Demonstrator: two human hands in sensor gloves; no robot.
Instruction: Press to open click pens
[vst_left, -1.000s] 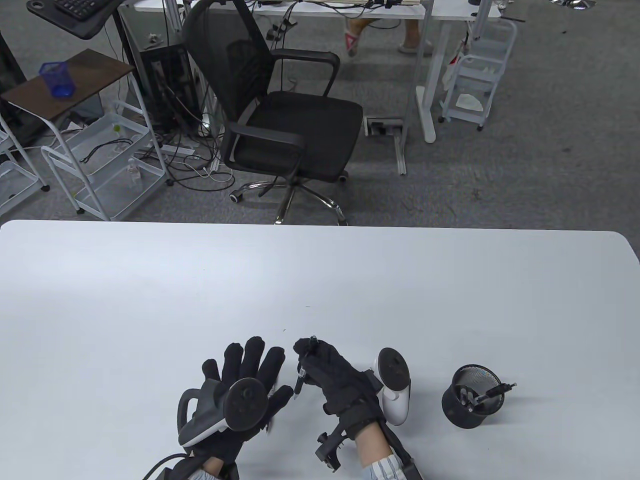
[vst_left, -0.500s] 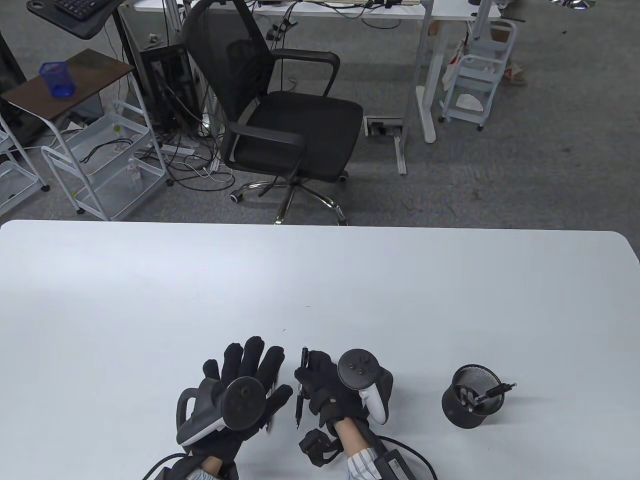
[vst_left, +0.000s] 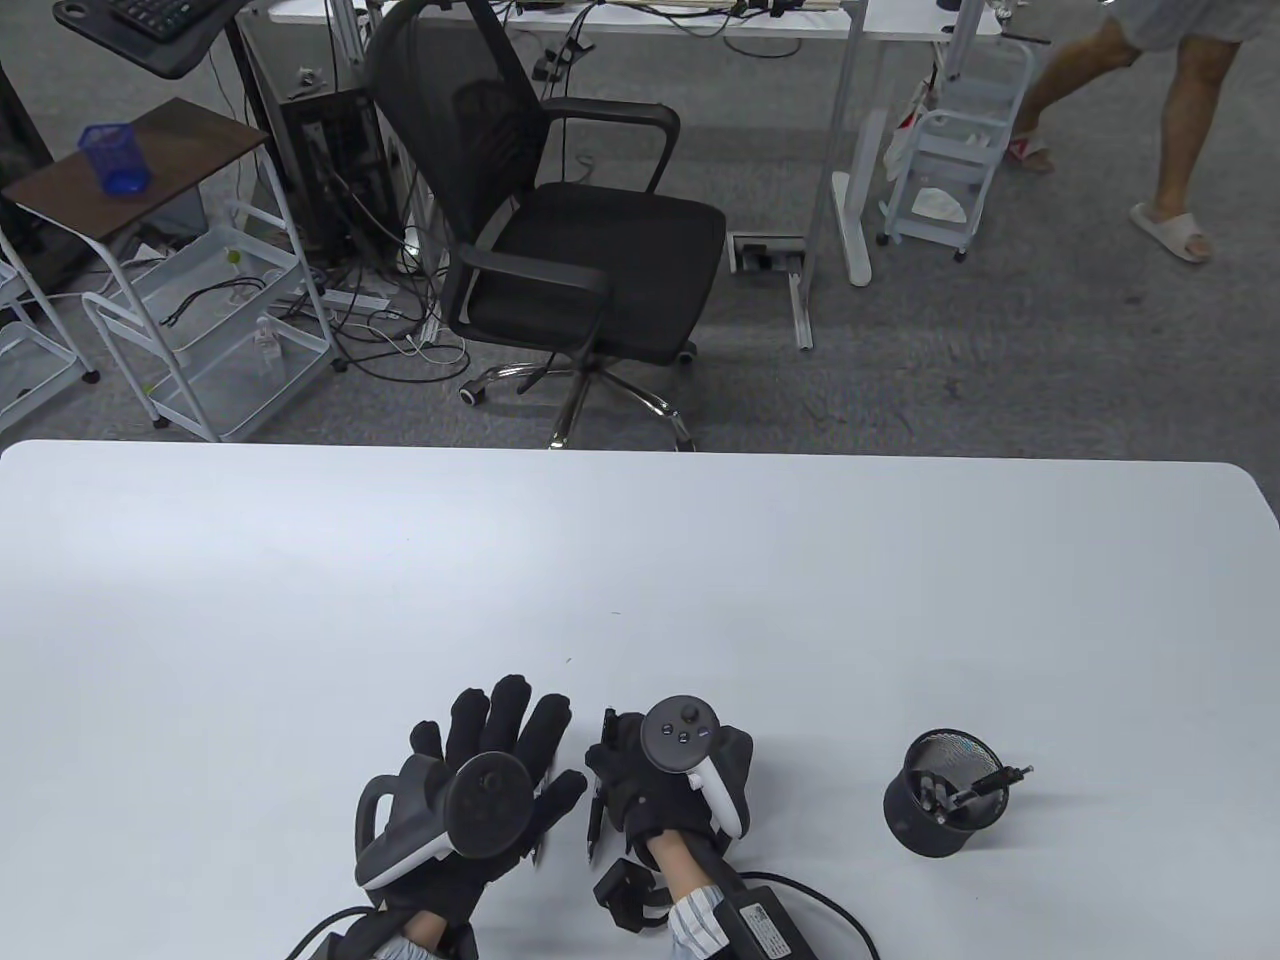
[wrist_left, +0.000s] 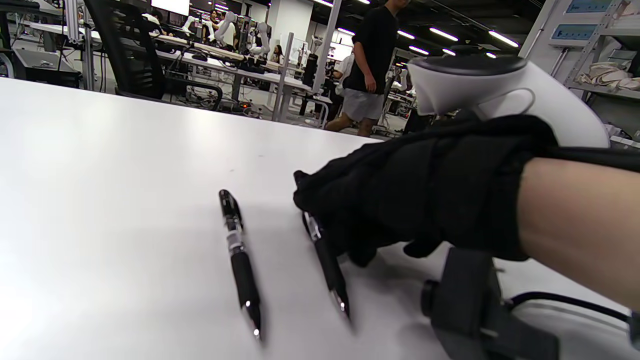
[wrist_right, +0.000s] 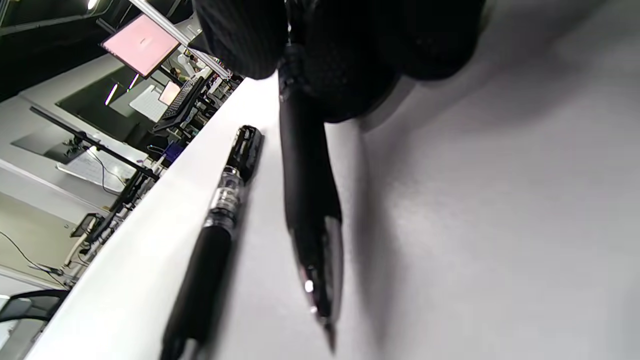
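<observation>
A black click pen (wrist_left: 327, 260) lies low over the white table (vst_left: 640, 560) at its near edge, held in the curled fingers of the right hand (vst_left: 660, 790); its tip points toward the person, and the right wrist view shows the tip (wrist_right: 327, 325) extended from the barrel just above the tabletop. A second black click pen (wrist_left: 240, 262), with a clear band in its barrel, lies flat on the table just to the left of the held pen and roughly parallel to it, apart from both hands; its tip also faces the near edge. In the table view this second pen is mostly hidden beneath the left hand (vst_left: 490, 770), which rests with its fingers straight and spread, gripping nothing. Each hand wears a black glove with a tracker strapped on its back: the right tracker (vst_left: 695, 755) is white and dark grey, the left tracker (vst_left: 440, 815) likewise. To the right of the hands, well apart from them, stands a black mesh pen cup (vst_left: 935, 795) holding further pens, one of which leans out over its right rim. Beyond the far edge of the table stand a black office chair (vst_left: 550, 220), white wire carts (vst_left: 200, 320) at the left, and white desks; a person in shorts and sandals (vst_left: 1150, 110) is at the far right.
</observation>
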